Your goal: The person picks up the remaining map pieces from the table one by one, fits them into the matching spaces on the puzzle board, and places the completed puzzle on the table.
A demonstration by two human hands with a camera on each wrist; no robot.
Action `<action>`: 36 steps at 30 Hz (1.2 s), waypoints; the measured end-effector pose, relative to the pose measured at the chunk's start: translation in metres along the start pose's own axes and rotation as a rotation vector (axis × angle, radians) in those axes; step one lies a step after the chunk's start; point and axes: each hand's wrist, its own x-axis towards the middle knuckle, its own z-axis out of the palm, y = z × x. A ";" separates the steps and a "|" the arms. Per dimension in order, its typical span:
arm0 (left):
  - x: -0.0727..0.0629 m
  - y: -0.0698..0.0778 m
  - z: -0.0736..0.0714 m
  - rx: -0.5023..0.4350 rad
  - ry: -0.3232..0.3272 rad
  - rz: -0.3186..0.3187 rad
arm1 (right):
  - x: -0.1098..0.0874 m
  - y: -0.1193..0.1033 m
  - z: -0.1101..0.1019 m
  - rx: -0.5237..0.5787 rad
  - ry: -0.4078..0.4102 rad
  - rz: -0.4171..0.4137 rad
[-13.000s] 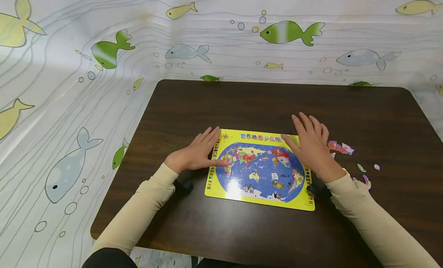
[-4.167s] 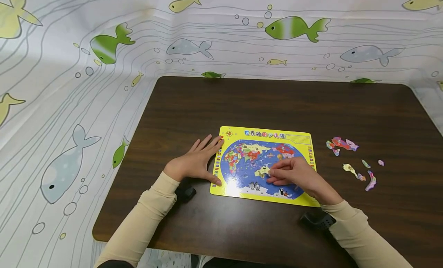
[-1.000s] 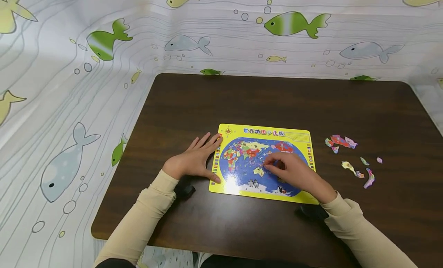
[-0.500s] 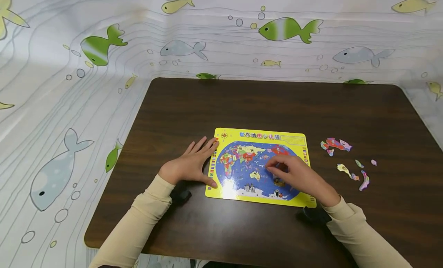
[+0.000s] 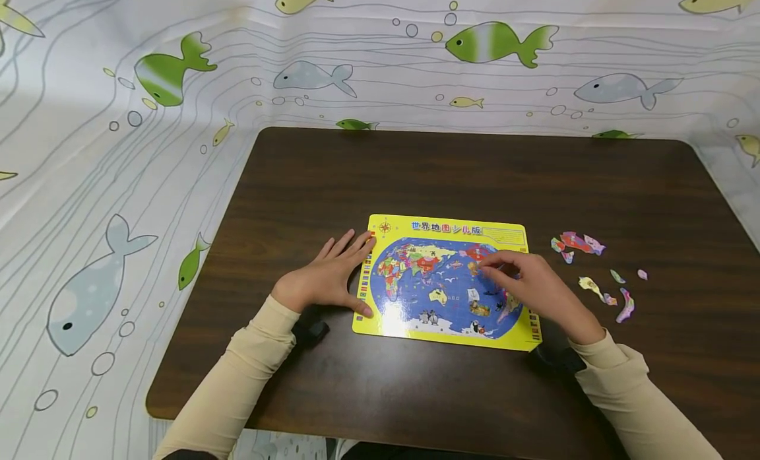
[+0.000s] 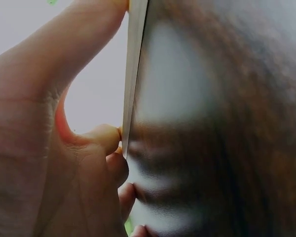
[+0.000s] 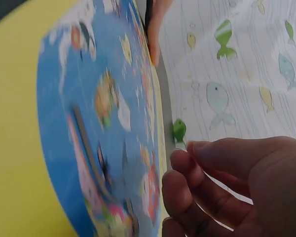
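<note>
A yellow-bordered world map puzzle board (image 5: 451, 339) lies on the dark table, its blue map showing several coloured land shapes. A yellow Australia piece (image 5: 437, 296) sits in the lower middle of the map. At the board's left edge my left hand (image 5: 320, 278) rests with fingers spread, thumb and fingertips touching the rim. My right hand (image 5: 534, 285) is over the map's right part, fingers curled, with thumb and index fingertips together. In the right wrist view no piece shows at those fingertips (image 7: 180, 159). The right hand covers some of the map's upper right.
Right of the board lie loose puzzle pieces: a red one (image 5: 574, 242) in a small cluster, a pale yellow one (image 5: 590, 286), a purple curved one (image 5: 625, 305) and several small ones. A fish-patterned sheet (image 5: 392, 70) hangs behind the wooden table (image 5: 309, 183).
Seconds ago my right hand held a yellow piece over the Australia spot, where Australia now lies flat. It has since shifted right and up across the map. The left hand stays at the edge.
</note>
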 end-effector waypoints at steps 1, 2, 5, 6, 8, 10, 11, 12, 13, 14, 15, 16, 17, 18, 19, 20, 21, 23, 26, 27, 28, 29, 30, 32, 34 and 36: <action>0.000 0.000 0.000 0.001 0.001 0.000 | 0.000 0.002 -0.003 -0.003 0.014 0.011; 0.000 0.000 0.000 0.001 0.002 -0.002 | 0.000 0.003 -0.005 -0.008 0.027 0.018; 0.000 0.000 0.000 0.002 0.000 -0.004 | 0.000 0.009 -0.013 -0.014 0.054 0.027; 0.000 0.000 0.000 0.001 0.000 -0.004 | -0.001 0.011 -0.016 -0.016 0.061 0.026; 0.000 0.000 0.000 0.001 -0.004 -0.002 | -0.002 0.015 -0.022 -0.015 0.079 0.027; 0.000 0.000 0.000 -0.001 -0.004 0.000 | -0.004 0.020 -0.027 -0.015 0.096 0.031; 0.000 0.000 0.000 -0.001 -0.004 0.002 | -0.005 0.023 -0.029 -0.013 0.103 0.034; 0.000 0.000 0.000 -0.001 -0.002 0.003 | -0.005 0.025 -0.031 -0.010 0.108 0.038; 0.000 0.000 0.000 -0.001 0.000 0.004 | -0.006 0.027 -0.033 -0.006 0.114 0.041; 0.000 0.000 0.000 -0.001 0.003 0.004 | -0.007 0.029 -0.034 -0.005 0.119 0.044; 0.000 0.001 -0.001 -0.002 0.005 0.004 | -0.007 0.032 -0.035 -0.002 0.124 0.047; 0.000 0.001 -0.001 -0.001 0.006 0.003 | -0.008 0.034 -0.036 -0.002 0.131 0.050; 0.000 0.001 -0.001 -0.002 0.008 0.002 | -0.008 0.036 -0.037 -0.004 0.139 0.052; 0.000 0.001 -0.001 -0.002 0.010 0.002 | -0.008 0.038 -0.037 -0.011 0.149 0.054; 0.000 0.001 -0.001 -0.004 0.011 0.001 | -0.009 0.040 -0.037 -0.020 0.161 0.057; 0.000 0.001 -0.001 -0.006 0.012 0.001 | -0.009 0.043 -0.038 -0.030 0.173 0.058; 0.000 0.001 -0.001 -0.007 0.011 0.001 | -0.009 0.045 -0.039 -0.040 0.183 0.058; 0.000 0.000 -0.001 -0.009 0.012 0.003 | -0.011 0.051 -0.041 -0.063 0.208 0.060; -0.001 0.000 -0.001 -0.014 0.013 0.004 | -0.014 0.062 -0.048 -0.081 0.255 0.096; -0.001 0.001 -0.001 -0.014 0.014 0.004 | -0.016 0.065 -0.051 -0.084 0.274 0.123; 0.000 0.001 -0.001 -0.015 0.014 0.003 | -0.018 0.069 -0.055 -0.089 0.291 0.155; 0.000 0.001 -0.001 -0.014 0.015 0.004 | -0.020 0.073 -0.058 -0.090 0.305 0.185; 0.000 0.001 -0.002 -0.014 0.015 0.004 | -0.022 0.077 -0.062 -0.087 0.314 0.214; 0.001 0.001 -0.002 -0.007 0.012 0.002 | -0.026 0.085 -0.068 -0.089 0.319 0.264; 0.001 0.001 -0.002 -0.004 0.009 0.001 | -0.030 0.092 -0.072 -0.092 0.300 0.289; 0.002 0.000 -0.001 -0.001 0.006 -0.002 | -0.032 0.097 -0.073 -0.085 0.279 0.303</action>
